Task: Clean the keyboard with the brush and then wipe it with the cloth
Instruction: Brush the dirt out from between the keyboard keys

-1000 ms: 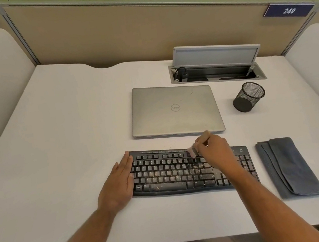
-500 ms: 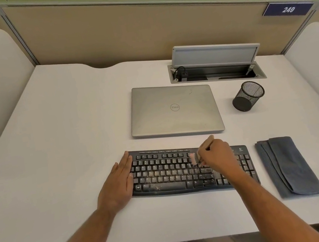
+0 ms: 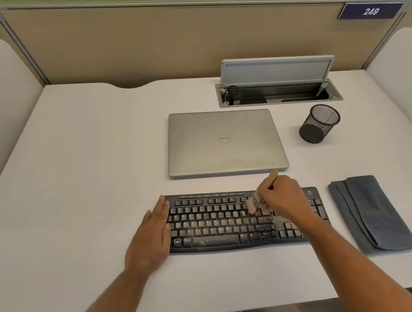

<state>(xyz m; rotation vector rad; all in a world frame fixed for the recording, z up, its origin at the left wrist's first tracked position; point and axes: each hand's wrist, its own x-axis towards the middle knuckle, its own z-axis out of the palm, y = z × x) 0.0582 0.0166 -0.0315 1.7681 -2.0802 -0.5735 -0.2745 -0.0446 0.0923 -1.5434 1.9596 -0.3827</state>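
Bristles of wood-handled brush [image 3: 256, 199] on dusty blk keyboard [image 3: 218, 224].

- The keyboard [image 3: 220, 221] looks like matt black plastic, its keys speckled with pale dust.
- The brush [image 3: 262, 192] has a light wooden-looking handle and pale bristles.
- The cloth [image 3: 370, 213] is soft grey fabric, matt, folded.
- The laptop [image 3: 224, 142] lid shows brushed silvery metal with faint scuffs.
- The pen cup [image 3: 319, 123] is black wire mesh.
- The desk [image 3: 70, 190] is smooth, matt white.
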